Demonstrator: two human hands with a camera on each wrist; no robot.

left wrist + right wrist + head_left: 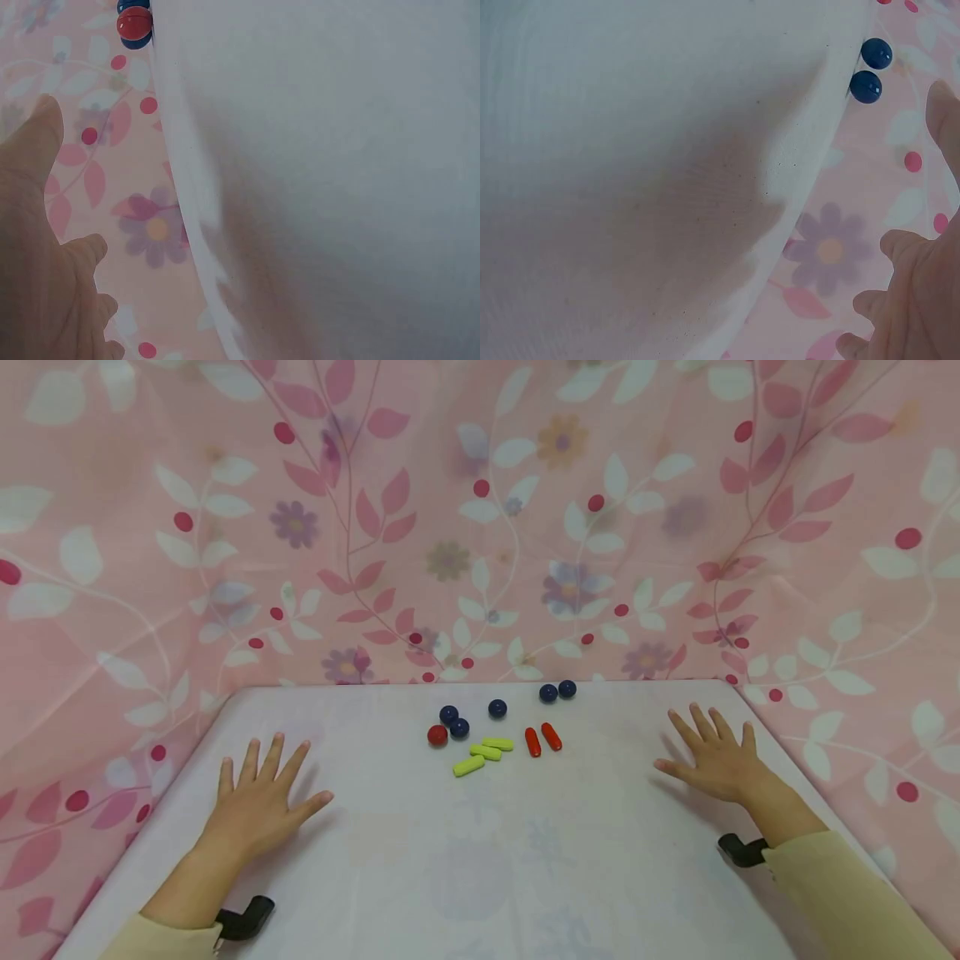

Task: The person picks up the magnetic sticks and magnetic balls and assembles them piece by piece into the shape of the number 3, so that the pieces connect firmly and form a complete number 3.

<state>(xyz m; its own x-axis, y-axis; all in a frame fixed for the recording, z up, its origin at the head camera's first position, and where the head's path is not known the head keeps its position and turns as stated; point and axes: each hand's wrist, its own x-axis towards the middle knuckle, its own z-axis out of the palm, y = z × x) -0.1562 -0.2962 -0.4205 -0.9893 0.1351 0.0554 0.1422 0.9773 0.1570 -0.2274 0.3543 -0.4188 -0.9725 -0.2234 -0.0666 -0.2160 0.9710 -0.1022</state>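
My left hand (257,802) hovers over the left part of the table with its fingers spread, holding nothing. On the other side my right hand (717,765) is likewise spread and holds nothing. Between them lie several small dark blue balls (497,709), one red ball (437,736), three yellow-green short sticks (468,766) and two red capsule-shaped pieces (551,737). The red ball (134,23) shows at the top of the left wrist view with blue beside it. Two blue balls (866,87) appear in the right wrist view. Neither hand touches any piece.
A white cloth covers the table (390,860). Behind it and at both sides hangs a pink floral curtain (450,527). Black wrist mounts (247,920) stick out under both sleeves.
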